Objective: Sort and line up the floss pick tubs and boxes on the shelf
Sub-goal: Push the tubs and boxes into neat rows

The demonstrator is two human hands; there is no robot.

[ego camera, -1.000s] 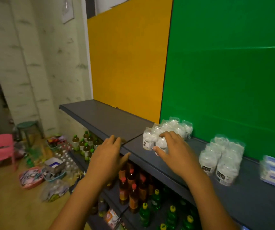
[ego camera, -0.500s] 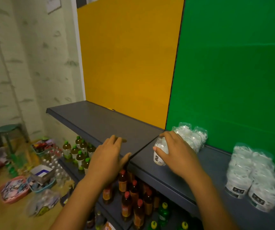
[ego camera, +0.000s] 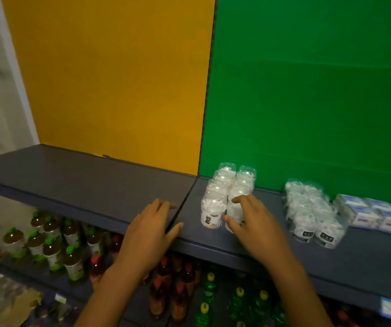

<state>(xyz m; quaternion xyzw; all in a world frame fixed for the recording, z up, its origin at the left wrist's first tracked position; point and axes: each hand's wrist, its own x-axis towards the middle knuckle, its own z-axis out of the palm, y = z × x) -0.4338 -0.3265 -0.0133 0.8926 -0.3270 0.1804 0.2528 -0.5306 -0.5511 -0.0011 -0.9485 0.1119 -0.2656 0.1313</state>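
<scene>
The right hand (ego camera: 252,223) curls round the near-right tub (ego camera: 234,212) of a two-wide row of floss pick tubs (ego camera: 227,192) on the shelf (ego camera: 95,182); the left hand (ego camera: 150,228) rests released on the shelf edge. A sideways nudge could topple the neighbouring near-left tub (ego camera: 212,212), standing close to the front edge.

- Right hand (ego camera: 253,223) curls around the front right tub (ego camera: 234,210) in two rows of clear floss pick tubs (ego camera: 227,185).
- Left hand (ego camera: 152,230) rests flat on the grey shelf (ego camera: 83,180).
- Blue boxes (ego camera: 373,214) sit far right.
</scene>
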